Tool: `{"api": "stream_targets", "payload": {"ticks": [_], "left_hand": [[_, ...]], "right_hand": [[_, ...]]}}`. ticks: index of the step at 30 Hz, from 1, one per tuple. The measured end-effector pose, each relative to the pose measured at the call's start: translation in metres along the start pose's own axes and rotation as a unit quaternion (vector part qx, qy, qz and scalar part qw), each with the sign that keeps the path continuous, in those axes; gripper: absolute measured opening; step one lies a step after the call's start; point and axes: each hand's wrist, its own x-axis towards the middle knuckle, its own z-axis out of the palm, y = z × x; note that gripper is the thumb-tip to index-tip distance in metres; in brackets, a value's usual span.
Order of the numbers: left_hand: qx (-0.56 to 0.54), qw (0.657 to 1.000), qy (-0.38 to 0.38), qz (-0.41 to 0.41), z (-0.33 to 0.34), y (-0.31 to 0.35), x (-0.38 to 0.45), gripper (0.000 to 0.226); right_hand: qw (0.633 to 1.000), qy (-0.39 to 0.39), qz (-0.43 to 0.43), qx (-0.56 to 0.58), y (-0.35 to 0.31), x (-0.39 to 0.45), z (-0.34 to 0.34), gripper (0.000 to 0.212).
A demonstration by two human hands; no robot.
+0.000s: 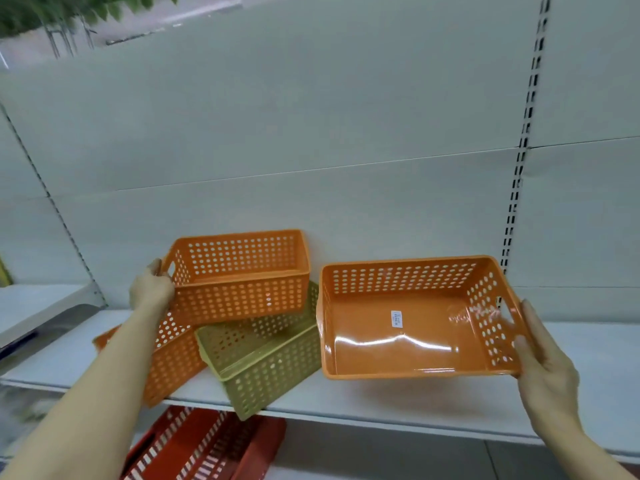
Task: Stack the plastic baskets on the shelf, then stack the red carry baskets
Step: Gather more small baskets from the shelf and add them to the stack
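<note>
Left hand (150, 287) grips the raised orange basket (239, 275); right hand (543, 372) holds the wide basket (408, 327), tilted, level beside it rightward, above the shelf (415, 407).

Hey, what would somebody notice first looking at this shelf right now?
Two orange baskets held up over the white shelf: the right hand grips a wide orange basket, the left hand a deeper orange basket. Below that one, a green basket overhangs the shelf edge.

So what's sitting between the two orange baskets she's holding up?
In the head view, a green basket lies tilted on the shelf, low between the small orange basket and the wide orange basket. Higher up, only bare back wall shows.
</note>
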Motion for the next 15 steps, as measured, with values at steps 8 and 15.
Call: {"api": "stream_targets", "payload": {"ticks": [8,15], "left_hand": [[-0.092,0.986,0.119,0.076,-0.004,0.082,-0.201,0.047],[-0.172,0.970,0.146,0.085,0.012,0.120,-0.357,0.047]], "right_hand": [[0.999,-0.022,0.010,0.039,-0.005,0.007,-0.053,0.040],[0.999,-0.032,-0.011,0.036,-0.008,0.022,-0.148,0.040]]}}
